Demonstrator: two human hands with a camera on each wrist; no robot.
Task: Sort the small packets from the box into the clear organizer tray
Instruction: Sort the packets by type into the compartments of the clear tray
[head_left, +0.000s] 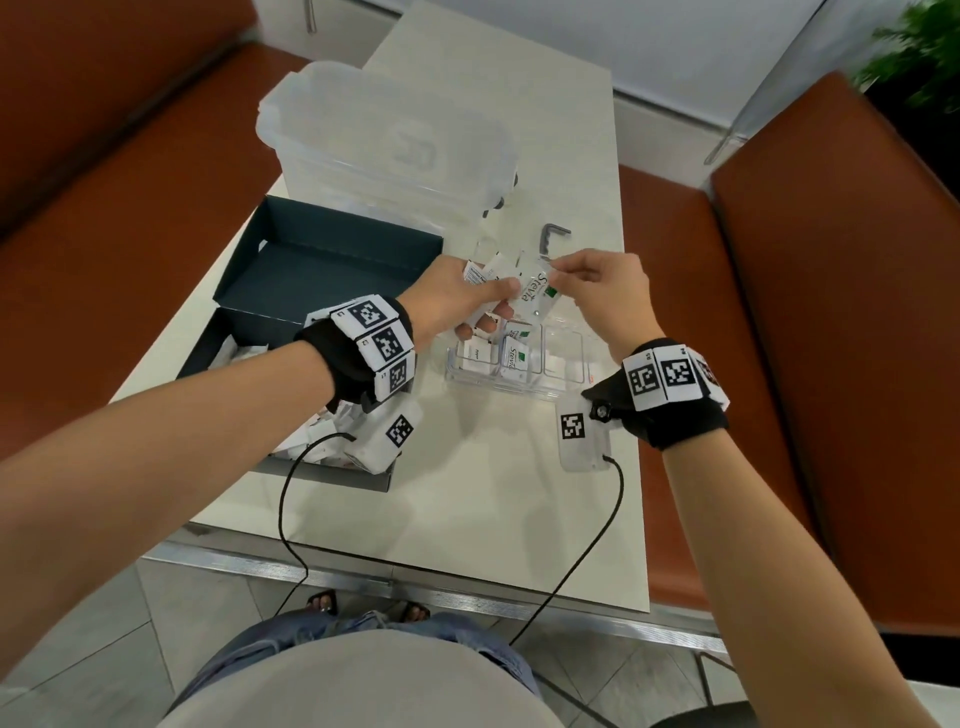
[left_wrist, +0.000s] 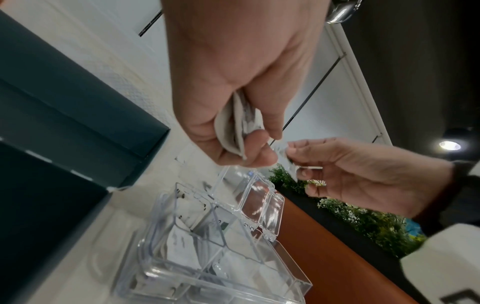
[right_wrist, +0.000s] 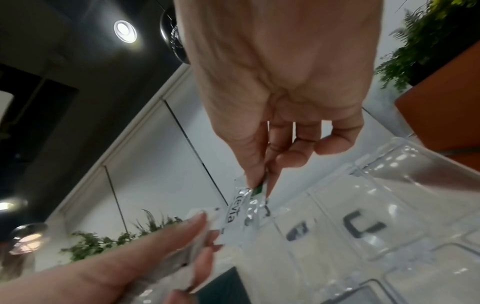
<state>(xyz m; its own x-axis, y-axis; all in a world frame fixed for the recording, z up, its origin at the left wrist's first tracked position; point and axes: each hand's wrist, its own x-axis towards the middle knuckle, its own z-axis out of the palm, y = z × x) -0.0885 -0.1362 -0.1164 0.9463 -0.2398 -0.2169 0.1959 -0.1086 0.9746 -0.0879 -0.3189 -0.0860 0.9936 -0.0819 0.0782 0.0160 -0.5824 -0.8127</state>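
- The left hand (head_left: 457, 301) holds a small fan of white packets (head_left: 485, 273) over the far edge of the clear organizer tray (head_left: 563, 387), fingers and thumb curled round the stack.
- The right hand (head_left: 602, 291) pinches the top end of one Stevia packet (head_left: 535, 296) between thumb and forefinger; the right wrist view shows the other fingers loosely folded behind.
- That packet's lower end seems to sit against the left hand's stack (the left wrist view is too blurred there to tell whether the left thumb is also on it).
- The step in hand, as I read it: one packet is being drawn out of the bunch so it can go to its compartment.
- The tray sits on the table (head_left: 498, 493) just below both hands; its left and middle compartments hold packets, the middle ones printed Stevia (head_left: 514, 356).
- The dark box (head_left: 311, 249) stands open on the left with more packets (head_left: 322, 431) lying in its near section, so the sorting looks well short of done.
- Next move, in my judgement: free the packet fully from the left hand, carry it down to the middle compartment with its like, and slide it in upright without disturbing those already standing there.
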